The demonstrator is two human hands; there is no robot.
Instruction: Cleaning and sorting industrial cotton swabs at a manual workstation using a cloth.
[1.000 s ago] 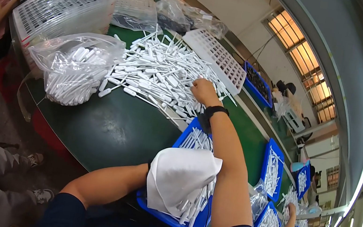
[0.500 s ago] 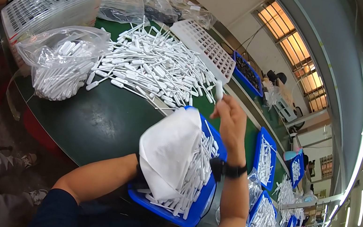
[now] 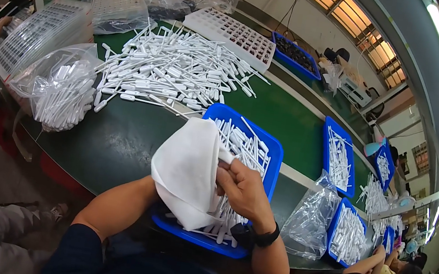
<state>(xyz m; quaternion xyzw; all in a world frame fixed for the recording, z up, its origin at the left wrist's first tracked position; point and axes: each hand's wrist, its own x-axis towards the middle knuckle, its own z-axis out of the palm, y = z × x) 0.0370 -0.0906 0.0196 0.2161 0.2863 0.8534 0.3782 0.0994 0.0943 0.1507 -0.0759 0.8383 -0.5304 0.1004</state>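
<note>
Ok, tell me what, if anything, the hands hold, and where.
The right hand seemingly grips the white cloth at its right edge; the left hand is hidden by it, its hold unclear.

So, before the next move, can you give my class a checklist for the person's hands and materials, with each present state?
1. Right hand in view, at the edge of the white cloth: ok.
2. Left hand visible: not ok; the cloth appears to hide it.
3. Right hand holding a dropper: cannot tell; its grasp is obscured.
4. Blue tray holding white droppers: ok.
5. Loose dropper pile uncovered on the bench: ok.
</note>
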